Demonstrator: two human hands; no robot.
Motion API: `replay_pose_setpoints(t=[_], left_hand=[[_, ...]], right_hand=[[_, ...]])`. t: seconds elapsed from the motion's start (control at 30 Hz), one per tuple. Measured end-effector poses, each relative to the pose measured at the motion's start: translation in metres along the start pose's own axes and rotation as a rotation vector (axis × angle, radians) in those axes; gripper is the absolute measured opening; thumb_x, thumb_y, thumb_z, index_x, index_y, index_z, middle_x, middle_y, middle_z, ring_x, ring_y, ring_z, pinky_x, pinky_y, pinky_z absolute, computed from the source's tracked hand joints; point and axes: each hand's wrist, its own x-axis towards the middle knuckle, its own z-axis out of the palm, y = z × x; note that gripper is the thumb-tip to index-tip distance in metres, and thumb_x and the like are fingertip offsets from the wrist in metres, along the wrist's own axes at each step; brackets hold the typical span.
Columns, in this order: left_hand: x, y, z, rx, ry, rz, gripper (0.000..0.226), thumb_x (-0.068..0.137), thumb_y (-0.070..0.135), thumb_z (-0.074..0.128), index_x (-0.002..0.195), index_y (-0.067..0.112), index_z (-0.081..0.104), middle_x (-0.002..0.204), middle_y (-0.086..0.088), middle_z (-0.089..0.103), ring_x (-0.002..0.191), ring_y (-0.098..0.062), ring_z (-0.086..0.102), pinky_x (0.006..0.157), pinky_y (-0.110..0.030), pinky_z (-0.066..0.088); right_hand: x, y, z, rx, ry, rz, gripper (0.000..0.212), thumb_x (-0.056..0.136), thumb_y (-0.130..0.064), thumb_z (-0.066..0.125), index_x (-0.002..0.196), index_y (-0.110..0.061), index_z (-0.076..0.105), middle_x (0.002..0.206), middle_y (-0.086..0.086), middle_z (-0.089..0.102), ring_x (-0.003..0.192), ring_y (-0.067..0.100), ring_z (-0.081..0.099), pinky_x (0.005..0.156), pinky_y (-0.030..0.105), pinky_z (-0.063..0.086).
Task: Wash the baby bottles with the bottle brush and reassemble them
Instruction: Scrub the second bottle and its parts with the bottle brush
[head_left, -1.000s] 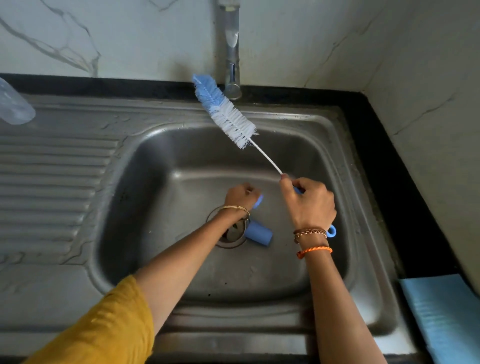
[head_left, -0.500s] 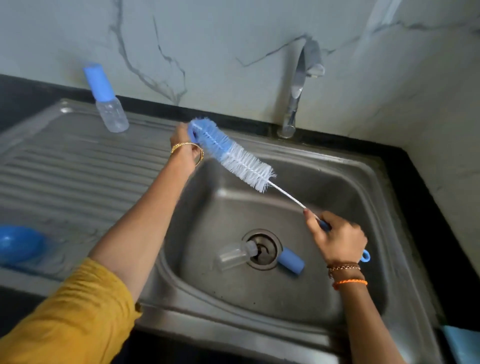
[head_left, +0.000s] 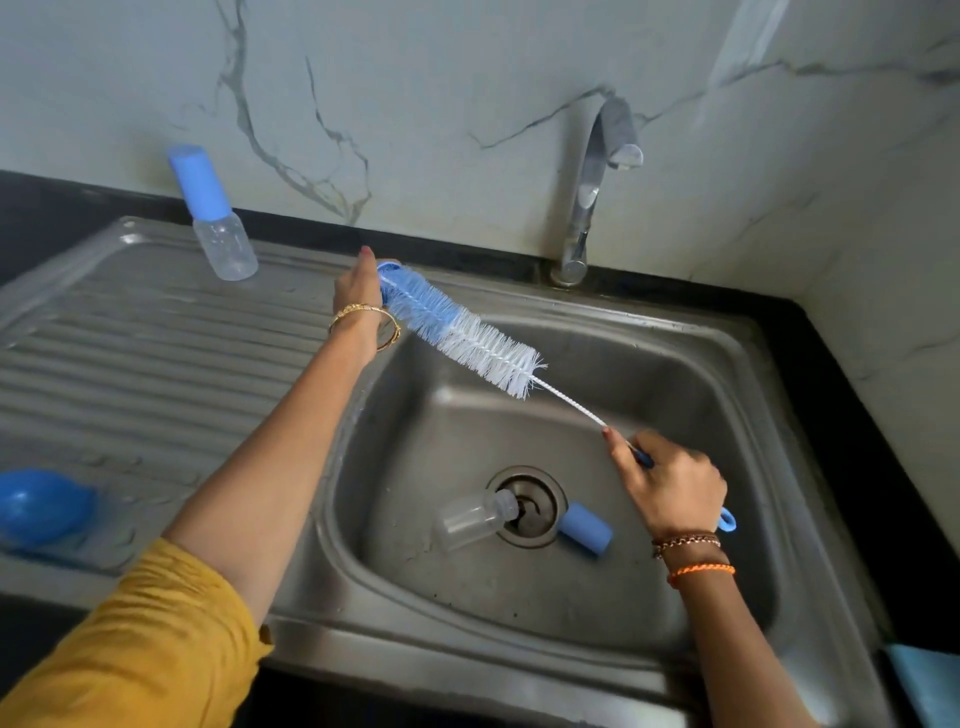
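My right hand (head_left: 670, 488) grips the blue handle of the bottle brush (head_left: 467, 338), which slants up and left across the sink (head_left: 649, 597). My left hand (head_left: 358, 291) holds the brush's blue bristle tip over the sink's back-left rim. An open clear baby bottle (head_left: 470, 519) lies on its side in the basin, neck over the drain (head_left: 527, 506). Its blue cap (head_left: 584, 530) lies just right of the drain. A second, capped bottle (head_left: 215, 228) stands on the drainboard (head_left: 130, 364) at the back left.
The tap (head_left: 587, 208) rises behind the sink, its spout over the basin's back edge. A round blue object (head_left: 41, 506) lies at the drainboard's left front. A blue cloth (head_left: 930, 675) shows at the bottom right, with black counter and marble wall around.
My left hand rose out of the basin and took the brush tip. The brush head swung lower and left. The open bottle now lies in plain sight by the drain.
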Motion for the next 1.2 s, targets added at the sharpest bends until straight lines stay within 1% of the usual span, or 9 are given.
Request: replay_pose_setpoints(t=[0.3,0.43,0.63,0.73,0.87,0.93,1.03,1.1,1.2], left_hand=[[-0.001,-0.01,0.004,0.074,-0.1,0.264,0.036,0.099,0.024,0.037,0.106,0.005,0.066,0.083,-0.002,0.06,0.066,-0.005,0.049,0.057,-0.017,0.039],[-0.003,-0.008,0.001,0.024,-0.138,0.289,0.031,0.099,0.022,0.036,0.102,0.011,0.065,0.083,0.0,0.061,0.076,-0.012,0.052,0.066,-0.023,0.04],[-0.016,-0.01,0.007,-0.039,-0.128,0.393,0.027,0.096,0.022,0.037,0.084,0.023,0.061,0.081,0.003,0.063,0.071,-0.012,0.054,0.069,-0.028,0.043],[-0.011,-0.011,0.006,-0.156,-0.077,0.296,0.03,0.1,0.017,0.034,0.092,0.012,0.062,0.085,-0.002,0.062,0.071,-0.011,0.054,0.066,-0.024,0.044],[-0.002,-0.027,0.002,-0.153,0.044,0.17,0.036,0.099,0.016,0.037,0.107,-0.008,0.062,0.076,-0.007,0.061,0.062,-0.01,0.051,0.057,-0.021,0.044],[-0.004,-0.037,0.004,-0.134,0.051,0.159,0.038,0.099,0.017,0.037,0.107,-0.01,0.063,0.092,-0.022,0.066,0.064,-0.013,0.052,0.064,-0.026,0.046],[-0.013,-0.036,0.011,-0.136,0.027,0.162,0.034,0.098,0.017,0.039,0.098,-0.004,0.066,0.094,-0.018,0.063,0.075,-0.018,0.055,0.069,-0.028,0.045],[-0.016,-0.028,0.012,-0.171,0.01,0.159,0.031,0.098,0.017,0.04,0.084,0.01,0.066,0.082,-0.005,0.063,0.079,-0.02,0.055,0.07,-0.029,0.045],[-0.013,-0.014,0.008,-0.238,-0.033,0.146,0.032,0.098,0.021,0.041,0.076,0.02,0.065,0.073,0.003,0.061,0.069,-0.013,0.054,0.065,-0.027,0.044]], right_hand=[[0.002,0.009,-0.003,0.151,-0.129,-0.097,0.047,0.077,-0.054,0.041,0.052,-0.016,0.051,0.042,-0.006,0.036,0.039,0.024,0.045,0.041,0.019,0.027],[0.001,0.002,-0.002,0.078,-0.017,-0.083,0.033,0.086,-0.034,0.046,0.075,-0.012,0.068,0.053,0.002,0.061,0.043,0.025,0.058,0.04,0.024,0.04],[0.002,-0.012,-0.007,1.051,-1.062,0.855,0.035,0.097,-0.021,0.04,0.068,-0.008,0.054,0.036,-0.006,0.027,0.025,0.0,0.016,0.032,0.003,0.013],[0.007,-0.014,-0.01,0.949,-0.904,0.723,0.023,0.093,-0.018,0.051,0.072,-0.011,0.058,0.04,-0.004,0.035,0.026,0.002,0.021,0.032,0.007,0.013],[0.009,0.0,-0.009,0.475,-0.384,0.331,0.015,0.08,-0.019,0.07,0.068,-0.017,0.062,0.058,0.001,0.059,0.05,0.014,0.054,0.047,0.02,0.041],[0.007,0.007,-0.008,0.089,-0.039,0.091,0.023,0.078,-0.034,0.064,0.064,-0.017,0.066,0.06,0.001,0.064,0.05,0.021,0.059,0.047,0.023,0.041],[0.006,0.007,-0.011,-0.023,0.135,0.023,0.034,0.08,-0.039,0.053,0.066,-0.013,0.071,0.06,0.006,0.066,0.048,0.027,0.061,0.042,0.024,0.041],[0.011,-0.001,-0.02,0.131,-0.12,0.267,0.029,0.086,-0.034,0.06,0.072,-0.013,0.073,0.061,0.009,0.064,0.057,0.025,0.063,0.049,0.025,0.042],[0.014,-0.007,-0.028,0.78,-0.824,0.71,0.034,0.093,-0.026,0.055,0.063,-0.011,0.064,0.042,-0.003,0.041,0.03,0.004,0.032,0.034,0.011,0.02]])
